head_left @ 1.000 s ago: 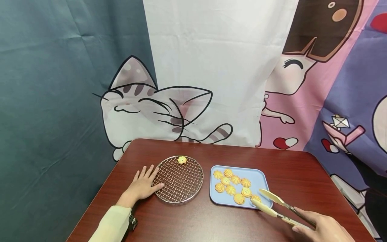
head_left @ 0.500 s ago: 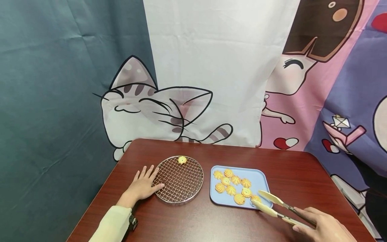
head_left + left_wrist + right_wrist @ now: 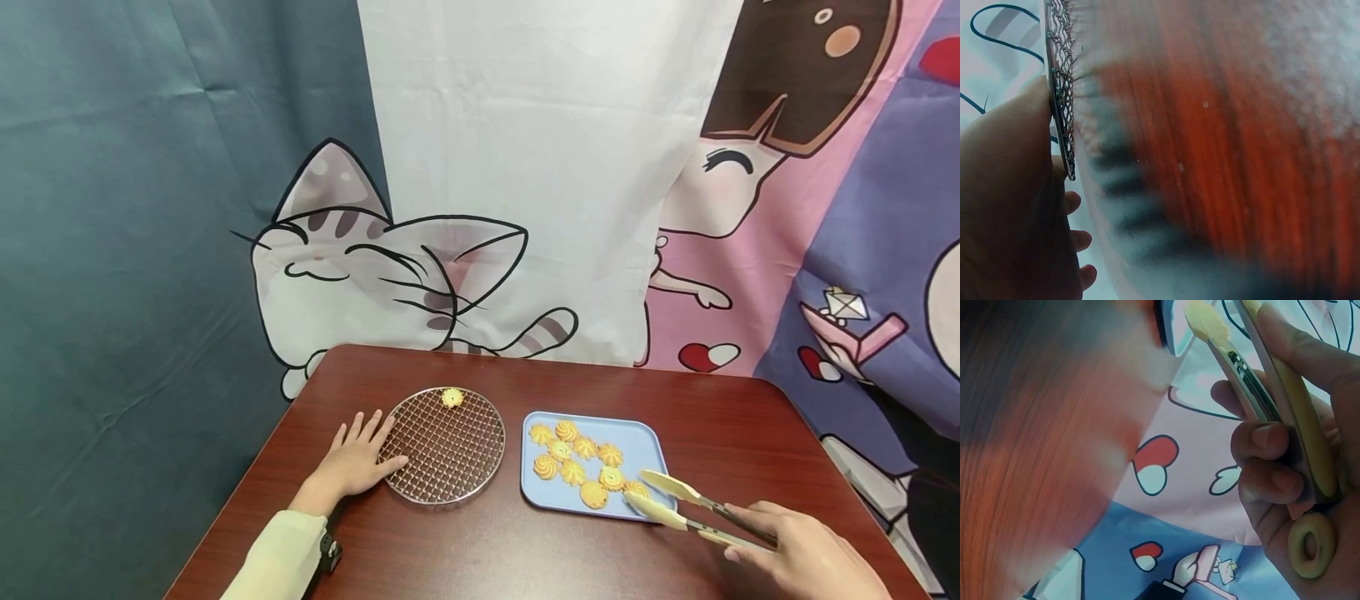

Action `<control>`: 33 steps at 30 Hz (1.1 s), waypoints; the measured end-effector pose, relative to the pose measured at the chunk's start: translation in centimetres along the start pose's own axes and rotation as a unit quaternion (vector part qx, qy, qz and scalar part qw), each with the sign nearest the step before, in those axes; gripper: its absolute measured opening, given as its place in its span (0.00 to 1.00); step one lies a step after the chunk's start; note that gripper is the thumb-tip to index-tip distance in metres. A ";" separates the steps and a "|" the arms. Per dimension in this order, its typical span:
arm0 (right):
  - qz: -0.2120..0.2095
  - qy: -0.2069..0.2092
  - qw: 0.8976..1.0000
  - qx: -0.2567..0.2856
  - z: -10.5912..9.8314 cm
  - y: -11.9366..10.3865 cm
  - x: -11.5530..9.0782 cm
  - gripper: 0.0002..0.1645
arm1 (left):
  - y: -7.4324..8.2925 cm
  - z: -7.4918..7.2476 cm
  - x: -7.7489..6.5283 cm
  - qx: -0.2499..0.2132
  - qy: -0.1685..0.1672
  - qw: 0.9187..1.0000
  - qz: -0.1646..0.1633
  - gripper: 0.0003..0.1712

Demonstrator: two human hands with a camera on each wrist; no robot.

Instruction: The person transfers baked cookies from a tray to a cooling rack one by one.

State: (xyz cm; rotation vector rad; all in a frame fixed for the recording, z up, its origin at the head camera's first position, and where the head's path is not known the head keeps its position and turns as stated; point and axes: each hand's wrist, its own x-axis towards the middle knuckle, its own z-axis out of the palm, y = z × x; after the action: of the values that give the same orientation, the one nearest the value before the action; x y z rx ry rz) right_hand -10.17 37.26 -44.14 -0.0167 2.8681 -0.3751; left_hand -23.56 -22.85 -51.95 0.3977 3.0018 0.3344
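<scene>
My left hand point(image 3: 352, 462) lies with fingers spread on the near-left rim of a round wire rack point(image 3: 448, 450); in the left wrist view the thumb side meets the rack's edge point(image 3: 1060, 94). One cookie point(image 3: 452, 397) sits at the rack's far edge. With curled fingers my right hand point(image 3: 806, 546) grips a pair of cream-tipped tongs point(image 3: 1297, 419), whose ring end shows below the palm in the right wrist view. The tong tips stand apart at the near-right corner of a blue tray point(image 3: 652, 454), around a swirled cookie point(image 3: 636, 490), partly hidden.
Several more piped cookies point(image 3: 573, 472) lie on the tray, mostly on its left side. Rack and tray stand side by side on a dark red wooden table point(image 3: 480, 550). A printed cartoon cloth point(image 3: 555, 150) hangs behind the far edge.
The right hand and tongs have shifted very slightly, and the tong tips are a little closer together around the corner cookie. The left hand stays on the rack.
</scene>
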 end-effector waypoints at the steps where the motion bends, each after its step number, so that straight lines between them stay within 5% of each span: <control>1: 0.000 0.001 1.000 -0.001 0.0 -0.1 0.0 0.42 | 0.0 0.0 0.0 0.001 -0.001 1.000 0.000 0.50; 16: 0.000 0.012 1.000 0.024 1.2 0.6 0.3 0.39 | 0.0 0.2 0.1 -0.005 -0.004 1.000 0.001 0.50; 33: -0.029 0.041 0.999 -0.008 1.5 1.1 -0.2 0.38 | -0.1 0.4 0.4 -0.016 -0.005 1.000 0.001 0.49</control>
State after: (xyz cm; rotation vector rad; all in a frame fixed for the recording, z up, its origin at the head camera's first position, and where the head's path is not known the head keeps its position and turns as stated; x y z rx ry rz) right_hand -9.57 37.95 -45.72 -0.0900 2.9577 -0.3714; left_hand -23.89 -22.76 -52.34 0.3984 2.9827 0.3791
